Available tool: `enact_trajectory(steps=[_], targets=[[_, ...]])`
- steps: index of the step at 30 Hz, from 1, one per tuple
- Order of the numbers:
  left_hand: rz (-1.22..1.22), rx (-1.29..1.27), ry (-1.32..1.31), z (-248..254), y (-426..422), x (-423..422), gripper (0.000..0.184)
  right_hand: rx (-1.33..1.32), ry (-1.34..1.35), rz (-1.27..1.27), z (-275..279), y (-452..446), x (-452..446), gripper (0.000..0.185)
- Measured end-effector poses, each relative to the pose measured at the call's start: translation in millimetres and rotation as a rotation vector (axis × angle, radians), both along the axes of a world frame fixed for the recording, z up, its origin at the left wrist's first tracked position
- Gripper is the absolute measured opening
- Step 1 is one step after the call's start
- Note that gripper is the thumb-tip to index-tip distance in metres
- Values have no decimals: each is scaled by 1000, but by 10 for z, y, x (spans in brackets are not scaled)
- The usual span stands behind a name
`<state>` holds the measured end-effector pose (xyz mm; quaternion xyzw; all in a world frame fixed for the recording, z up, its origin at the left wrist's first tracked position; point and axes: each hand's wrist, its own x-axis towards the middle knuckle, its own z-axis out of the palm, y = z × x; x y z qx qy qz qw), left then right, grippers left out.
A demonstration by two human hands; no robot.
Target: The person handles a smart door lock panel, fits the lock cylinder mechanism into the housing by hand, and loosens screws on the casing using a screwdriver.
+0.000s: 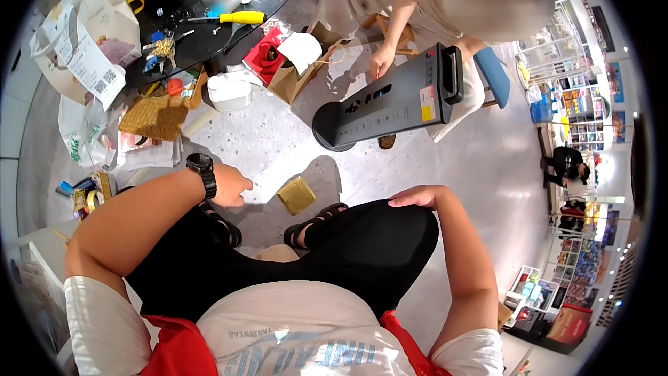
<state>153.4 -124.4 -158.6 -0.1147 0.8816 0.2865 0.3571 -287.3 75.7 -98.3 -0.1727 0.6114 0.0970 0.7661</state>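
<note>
One gold packet (297, 196) flat on pale speckled floor (487, 188) near right sandal (313, 225) | left hand (231, 185) loosely curled, empty; right hand (423, 196) slack on knee (410, 226), empty | cluttered black table (198, 47) ahead-left | stocked shelves (572, 97) far right

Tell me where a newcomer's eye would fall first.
Probably the dark grey device with its black handle, upper right of centre, near the co-worker's hand. Next, the yellow-handled screwdriver on the black table, upper left, then the gold square on the floor ahead of the wearer's sandals.
</note>
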Motion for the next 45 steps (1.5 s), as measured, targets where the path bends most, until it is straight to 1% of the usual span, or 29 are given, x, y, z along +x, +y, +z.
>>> enact_trajectory(steps=[2, 4, 5, 6, 7, 8, 9, 10, 11, 12, 13, 15, 18, 19, 20, 21, 23, 26, 29, 31, 34, 38, 40, 45], targets=[[14, -16, -16, -18, -19, 9, 55, 6, 49, 62, -98, -11, -16, 68], [107, 67, -87, 67, -30, -21, 55, 26, 59, 104, -143, -35, -7, 70], [157, 98, -127, 112, -57, -16, 55, -14, 106, 157, -140, -36, -7, 73], [157, 94, -97, 14, -86, 32, 53, -25, 149, 212, -203, -21, -24, 75], [192, 82, -144, -84, -109, 65, 52, -37, 190, 271, -283, -2, -75, 77], [196, 44, -139, -183, -130, 127, 51, -50, 231, 335, -358, -20, -98, 79], [201, 7, -133, -284, -152, 188, 49, -124, 270, 440, -371, -45, -93, 84], [206, -30, -129, -306, -164, 215, 48, -133, 244, 442, -362, -63, -78, 84], [171, -104, -69, -321, -190, 266, 47, -143, 223, 439, -363, -89, -67, 84], [135, -172, -7, -224, -184, 238, 46, -150, 203, 439, -352, -108, -62, 83], [171, -157, -13, -149, -160, 199, 44, -148, 225, 454, -339, -115, -53, 80], [249, -129, -26, -1, -122, 146, 42, -173, 160, 413, -474, -103, -94, 77], [212, -192, 45, -32, -48, 139, 38, -215, 129, 399, -591, -75, -131, 72], [178, -213, 110, -70, -10, 130, 36, -216, 124, 411, -605, -63, -140, 71], [198, -199, 42, -100, 3, 116, 36, -220, 122, 418, -622, -54, -153, 71], [178, -211, 60, -140, 8, 112, 35, -200, 93, 358, -665, -41, -171, 69], [167, -189, 77, -225, 17, 117, 35, -196, 138, 346, -616, -27, -160, 66], [138, -149, 109, -115, 20, 43, 34, -180, 98, 294, -680, -20, -183, 68], [96, -141, 117, -217, -16, 95, 34, -285, 167, 380, -685, -14, -189, 71], [128, -147, 74, -24, 75, -11, 32, -354, 203, 432, -598, -11, -182, 72], [190, -128, 31, -32, 119, -22, 31, -501, 293, 532, -500, 11, -148, 72], [156, -114, 49, -162, 50, 49, 35, -591, 338, 617, -555, 1, -191, 66], [157, -123, 45, -146, 70, 54, 35, -634, 374, 658, -629, -4, -203, 62], [168, -151, -19, -122, 104, 1, 35, -652, 405, 652, -656, -24, -198, 54]])
